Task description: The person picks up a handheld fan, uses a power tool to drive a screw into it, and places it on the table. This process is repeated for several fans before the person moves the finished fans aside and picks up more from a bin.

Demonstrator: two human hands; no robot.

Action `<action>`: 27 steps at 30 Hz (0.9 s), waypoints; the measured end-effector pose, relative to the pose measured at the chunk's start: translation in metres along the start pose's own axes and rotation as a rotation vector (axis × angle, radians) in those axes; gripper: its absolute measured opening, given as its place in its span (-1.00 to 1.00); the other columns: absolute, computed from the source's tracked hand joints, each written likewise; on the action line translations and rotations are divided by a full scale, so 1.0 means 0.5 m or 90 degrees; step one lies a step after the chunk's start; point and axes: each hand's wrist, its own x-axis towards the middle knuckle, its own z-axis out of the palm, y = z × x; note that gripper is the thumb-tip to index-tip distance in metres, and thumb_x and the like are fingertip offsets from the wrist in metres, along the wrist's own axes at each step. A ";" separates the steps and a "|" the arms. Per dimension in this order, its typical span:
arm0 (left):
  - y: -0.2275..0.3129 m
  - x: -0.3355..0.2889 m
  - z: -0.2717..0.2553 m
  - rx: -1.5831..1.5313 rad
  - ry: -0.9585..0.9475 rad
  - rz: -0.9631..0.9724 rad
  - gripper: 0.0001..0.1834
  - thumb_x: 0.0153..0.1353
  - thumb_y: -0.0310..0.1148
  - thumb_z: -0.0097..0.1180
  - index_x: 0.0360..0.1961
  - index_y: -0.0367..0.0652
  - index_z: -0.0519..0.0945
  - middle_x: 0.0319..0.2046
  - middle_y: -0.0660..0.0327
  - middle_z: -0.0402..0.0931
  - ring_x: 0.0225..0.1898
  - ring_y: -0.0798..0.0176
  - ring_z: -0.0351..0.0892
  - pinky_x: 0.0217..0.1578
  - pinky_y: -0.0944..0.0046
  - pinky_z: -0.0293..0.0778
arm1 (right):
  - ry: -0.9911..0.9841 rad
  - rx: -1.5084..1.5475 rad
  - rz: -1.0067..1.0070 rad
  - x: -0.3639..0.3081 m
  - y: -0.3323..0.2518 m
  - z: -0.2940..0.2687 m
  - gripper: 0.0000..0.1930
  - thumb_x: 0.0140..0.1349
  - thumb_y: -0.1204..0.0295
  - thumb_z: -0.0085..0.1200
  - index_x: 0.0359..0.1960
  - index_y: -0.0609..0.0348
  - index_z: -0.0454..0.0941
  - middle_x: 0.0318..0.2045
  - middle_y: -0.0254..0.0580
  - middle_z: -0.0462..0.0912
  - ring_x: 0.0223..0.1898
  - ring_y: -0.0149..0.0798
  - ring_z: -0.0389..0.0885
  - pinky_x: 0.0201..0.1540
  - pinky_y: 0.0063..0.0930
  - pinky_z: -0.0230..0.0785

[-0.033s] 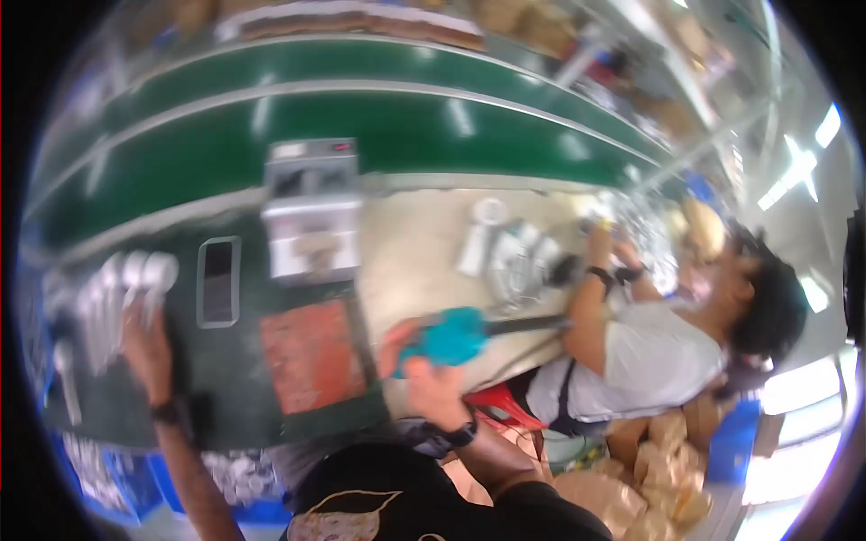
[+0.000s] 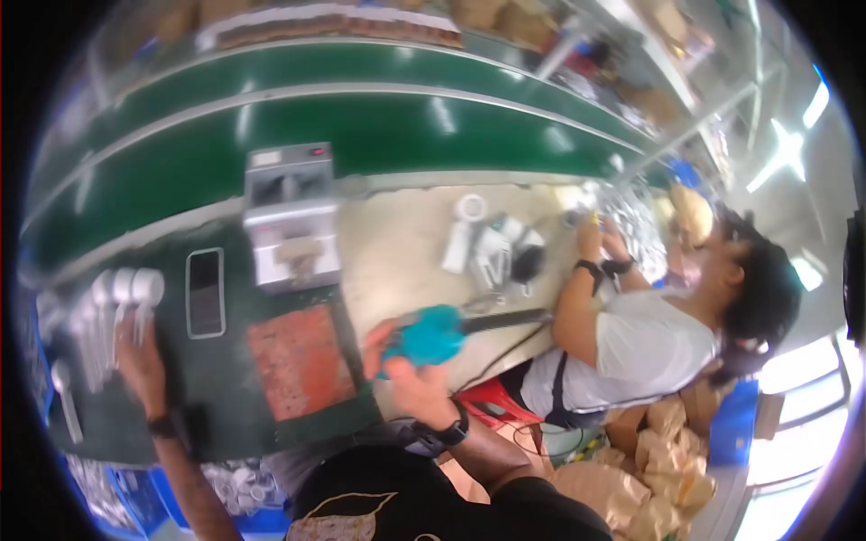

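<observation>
At the left of the dark green table, a row of white round-headed parts with long handles [image 2: 115, 287] lies side by side. My left hand [image 2: 142, 362] is at the near end of the row, its fingers closed about the handle of the rightmost part; blur softens the grip. My right hand [image 2: 422, 393] holds a crumpled teal cloth [image 2: 433, 335] above the table edge, right of a worn red-orange mat [image 2: 302, 362]. What the cloth covers, if anything, is hidden.
A phone [image 2: 206, 293] and a grey-white box-shaped machine [image 2: 290, 221] stand beyond the mat. More white parts [image 2: 492, 252] lie on the pale table, near a co-worker [image 2: 631, 334] at the right. Blue bins [image 2: 234, 491] and brown paper bags [image 2: 667, 460] are below.
The whole view has shifted slightly, so the table and things appear a little further left. Both hands keep about the same places on the table and the same holds.
</observation>
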 end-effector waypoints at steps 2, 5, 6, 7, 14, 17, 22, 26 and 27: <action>0.003 -0.005 0.016 -0.014 0.066 0.023 -0.65 0.34 -0.36 0.18 0.08 -0.31 0.56 -0.05 -0.01 0.58 0.02 -0.01 0.57 0.10 0.12 0.41 | 0.035 0.034 -0.032 -0.003 -0.022 -0.001 -0.57 0.27 0.31 0.26 0.03 0.33 0.43 -0.39 -0.27 0.52 -0.39 -0.42 0.50 -0.33 -0.48 0.37; 0.026 0.010 0.056 -0.013 0.050 0.022 -0.65 0.34 -0.36 0.18 0.08 -0.30 0.55 -0.06 0.00 0.58 0.02 -0.01 0.56 0.10 0.12 0.40 | -0.004 -0.008 0.016 -0.013 -0.024 -0.028 -0.46 0.23 0.17 0.34 0.05 0.21 0.35 -0.14 -0.08 0.60 -0.39 -0.23 0.61 -0.36 -0.43 0.40; 0.026 0.012 0.059 -0.014 0.048 0.025 -0.65 0.34 -0.36 0.18 0.08 -0.30 0.55 -0.06 0.00 0.58 0.02 -0.01 0.56 0.10 0.12 0.40 | 0.023 -0.002 0.005 -0.017 -0.022 -0.026 -0.45 0.23 0.17 0.35 0.07 0.19 0.34 -0.11 -0.07 0.59 -0.39 -0.24 0.61 -0.36 -0.43 0.40; 0.026 0.015 0.058 -0.012 0.040 0.024 -0.65 0.34 -0.36 0.18 0.09 -0.30 0.55 -0.05 0.00 0.58 0.02 -0.01 0.56 0.10 0.12 0.40 | 0.047 0.005 -0.006 -0.016 -0.022 -0.024 -0.44 0.22 0.17 0.35 0.09 0.17 0.32 -0.08 -0.05 0.58 -0.39 -0.25 0.61 -0.36 -0.44 0.40; 0.023 0.013 0.049 0.020 0.029 0.005 -0.62 0.34 -0.33 0.18 0.11 -0.30 0.54 -0.01 0.01 0.57 0.07 -0.02 0.54 0.13 0.12 0.38 | -0.002 -0.049 -0.002 -0.015 -0.014 -0.041 -0.46 0.24 0.21 0.33 0.09 0.18 0.33 -0.07 -0.05 0.58 -0.37 -0.26 0.60 -0.32 -0.41 0.43; 0.026 0.010 0.048 0.026 0.037 0.027 -0.59 0.34 -0.30 0.19 0.13 -0.29 0.53 0.02 0.00 0.56 0.10 -0.06 0.53 0.15 0.10 0.37 | -0.005 -0.020 0.022 -0.012 -0.032 -0.037 -0.46 0.24 0.22 0.33 0.09 0.19 0.32 -0.06 -0.06 0.57 -0.34 -0.26 0.60 -0.31 -0.41 0.45; 0.144 0.014 0.012 0.078 0.114 0.154 -0.59 0.33 -0.34 0.20 0.16 -0.25 0.53 0.04 0.04 0.56 0.10 0.04 0.52 0.14 0.14 0.38 | 0.006 -0.064 0.013 -0.020 -0.032 -0.069 -0.42 0.21 0.15 0.35 0.07 0.25 0.36 -0.06 -0.08 0.56 -0.33 -0.28 0.60 -0.32 -0.41 0.44; 0.494 -0.010 0.051 -0.305 -0.096 0.157 -0.70 0.30 -0.42 0.22 0.04 -0.20 0.59 -0.04 0.13 0.58 -0.08 0.24 0.55 -0.02 0.25 0.45 | 0.066 -0.096 0.027 -0.031 -0.088 -0.101 -0.35 0.17 -0.04 0.34 -0.01 0.32 0.44 -0.23 -0.10 0.60 -0.38 -0.28 0.60 -0.35 -0.43 0.42; 0.557 -0.020 0.079 -0.386 -0.203 0.191 -0.75 0.29 -0.43 0.22 -0.02 -0.20 0.60 -0.09 0.14 0.58 -0.13 0.25 0.55 -0.07 0.24 0.47 | 0.102 -0.113 0.018 -0.032 -0.103 -0.101 -0.29 0.14 -0.13 0.31 -0.05 0.35 0.47 -0.33 -0.12 0.59 -0.41 -0.28 0.59 -0.38 -0.45 0.40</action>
